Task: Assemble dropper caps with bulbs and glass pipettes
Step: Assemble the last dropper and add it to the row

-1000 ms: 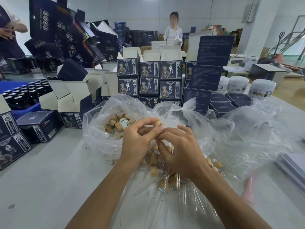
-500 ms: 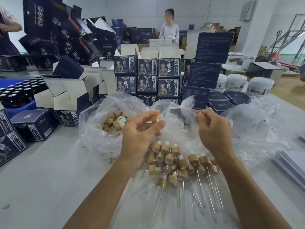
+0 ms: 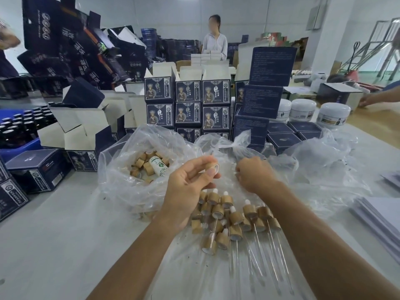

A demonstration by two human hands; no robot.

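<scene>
My left hand (image 3: 188, 182) pinches a tan dropper cap (image 3: 211, 165) between thumb and fingers, held above the table. My right hand (image 3: 254, 174) is just to its right, fingers curled down into a clear plastic bag (image 3: 303, 165); what it holds is hidden. Below both hands lies a pile of assembled droppers (image 3: 229, 215) with tan caps, white bulbs and glass pipettes (image 3: 259, 252) pointing toward me. An open clear bag (image 3: 121, 169) to the left holds several loose tan caps (image 3: 142, 165) and a small white bottle (image 3: 158, 165).
Stacked dark blue product boxes (image 3: 188, 105) stand behind the bags. Open cartons (image 3: 75, 133) and a blue tray of dark bottles (image 3: 19, 128) sit at left. White jars (image 3: 334, 114) and flat boxes are at back right. Grey sheets (image 3: 381, 215) lie at right. A person (image 3: 214, 42) stands far back.
My hands came apart one second ago. The right hand went right, then sank into the plastic bag. The left hand has kept the cap raised.
</scene>
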